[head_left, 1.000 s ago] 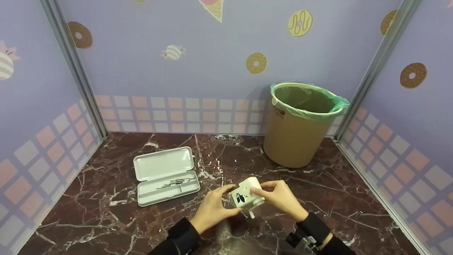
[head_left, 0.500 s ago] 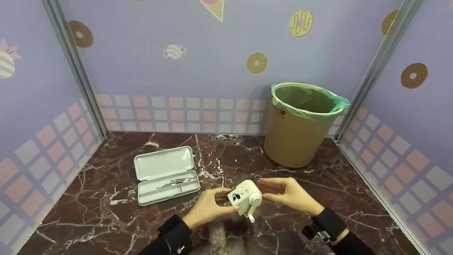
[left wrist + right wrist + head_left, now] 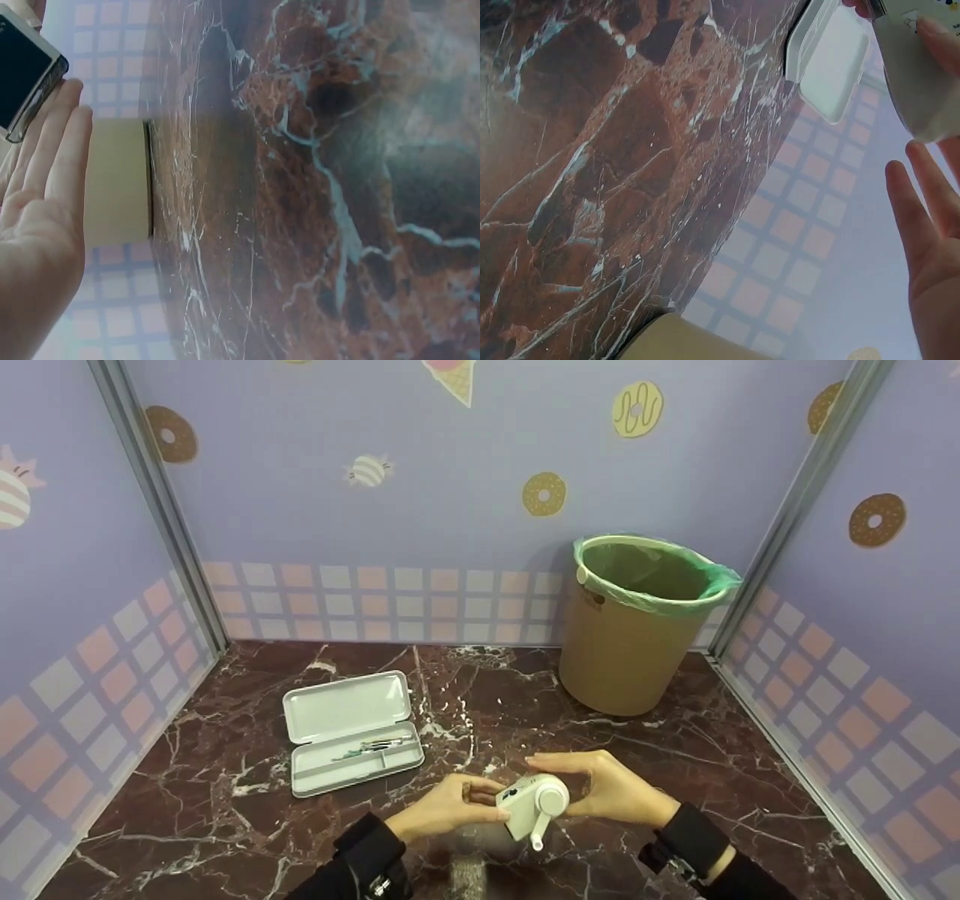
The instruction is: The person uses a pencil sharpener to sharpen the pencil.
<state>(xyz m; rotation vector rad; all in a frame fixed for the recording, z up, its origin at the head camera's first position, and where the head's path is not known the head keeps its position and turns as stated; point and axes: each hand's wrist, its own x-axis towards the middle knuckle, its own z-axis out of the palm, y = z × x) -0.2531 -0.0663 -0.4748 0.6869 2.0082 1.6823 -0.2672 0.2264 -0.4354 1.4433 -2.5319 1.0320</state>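
A white hand-crank pencil sharpener [image 3: 523,808] with small dark stickers is held just in front of me, its crank now facing me. My left hand [image 3: 448,808] grips its left end between thumb and fingers. In the left wrist view the dark end of the sharpener [image 3: 21,71] shows beside that hand's extended fingers. My right hand [image 3: 619,789] is round the other side, its fingers fairly straight and the thumb near the crank. In the right wrist view a fingertip lies over the sharpener [image 3: 915,82], and two other fingers of the right hand [image 3: 937,262] reach out below it.
A pale pencil case [image 3: 349,709] lies open at the left, with several thin pens or pencils [image 3: 382,744] inside. At the back right stands a tan bin [image 3: 622,652] with a green liner [image 3: 724,577]. Small white bits are scattered on the dark marble tabletop [image 3: 255,720]. Patterned walls enclose it.
The sharpener has been turned so its crank faces me, and lowered slightly. My right hand let go of it, moved right, then came back in close around it.
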